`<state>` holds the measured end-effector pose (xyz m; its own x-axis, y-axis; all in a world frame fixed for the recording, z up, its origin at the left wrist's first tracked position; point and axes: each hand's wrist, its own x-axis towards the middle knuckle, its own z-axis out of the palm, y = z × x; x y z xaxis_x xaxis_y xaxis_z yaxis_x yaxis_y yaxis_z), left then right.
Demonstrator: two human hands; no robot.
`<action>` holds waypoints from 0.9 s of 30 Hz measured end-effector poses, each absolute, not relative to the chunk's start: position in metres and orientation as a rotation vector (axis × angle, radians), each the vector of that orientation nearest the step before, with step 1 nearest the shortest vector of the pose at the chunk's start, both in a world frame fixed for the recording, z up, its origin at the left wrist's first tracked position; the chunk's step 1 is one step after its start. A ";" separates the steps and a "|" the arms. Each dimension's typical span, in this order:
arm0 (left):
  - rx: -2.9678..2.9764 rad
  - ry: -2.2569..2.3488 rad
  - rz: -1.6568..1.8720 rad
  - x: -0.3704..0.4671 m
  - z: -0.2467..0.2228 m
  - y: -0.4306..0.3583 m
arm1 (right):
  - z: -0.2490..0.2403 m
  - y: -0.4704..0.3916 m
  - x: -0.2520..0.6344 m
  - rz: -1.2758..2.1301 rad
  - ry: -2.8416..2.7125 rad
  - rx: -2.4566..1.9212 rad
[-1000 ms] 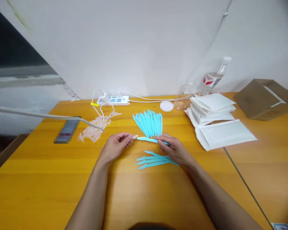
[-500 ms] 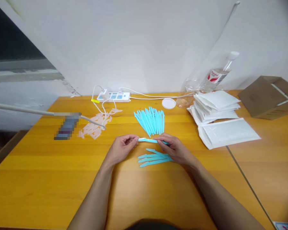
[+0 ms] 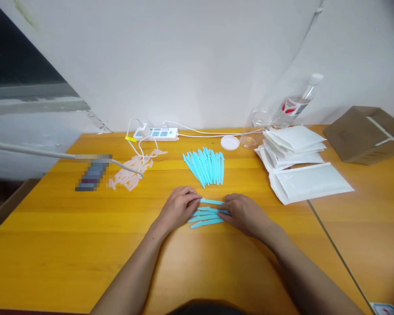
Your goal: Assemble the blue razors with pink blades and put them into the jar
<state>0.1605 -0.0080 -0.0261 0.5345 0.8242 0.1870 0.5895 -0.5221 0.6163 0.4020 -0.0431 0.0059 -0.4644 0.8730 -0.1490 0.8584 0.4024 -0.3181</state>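
In the head view a slim light-blue eyebrow razor (image 3: 212,201) lies nearly level between my two hands, just above the table. The tips of my left hand (image 3: 180,206) pinch its left end. My right hand (image 3: 244,212) has its fingers closed at the right end, and its lower fingers touch the small row of blue razors (image 3: 205,217) underneath. The right ends of that row are partly hidden by this hand. Beyond my hands, a larger fanned pile of blue razors (image 3: 206,166) rests on the table.
Pale pink slim pieces (image 3: 129,173) lie scattered at left, by a blurred phone-like object (image 3: 92,175) and a cable. A white power strip (image 3: 160,134) sits against the wall. At right are a round white lid (image 3: 230,142), a bottle (image 3: 293,107), white padded envelopes (image 3: 311,181) and a cardboard box (image 3: 364,135).
Both hands have come down toward me with the razor, from between the pile and the row to the row's far side. The razors in the row have shifted closer together.
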 end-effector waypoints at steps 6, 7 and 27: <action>2.364 1.131 0.560 0.162 -0.021 -0.010 | -0.002 -0.034 0.383 0.498 -2.632 -1.547; 2.380 1.138 0.561 0.162 -0.021 -0.012 | -0.004 -0.034 0.382 0.486 -2.610 -1.529; 2.633 1.064 0.262 0.148 -0.020 -0.073 | -0.022 0.071 0.383 0.501 -1.749 -2.117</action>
<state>0.1479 -0.0731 -0.0199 0.7111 0.7006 0.0594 0.6481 -0.6859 0.3308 0.3827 0.0710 -0.0222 0.1761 0.9831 -0.0490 0.8597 -0.1779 -0.4788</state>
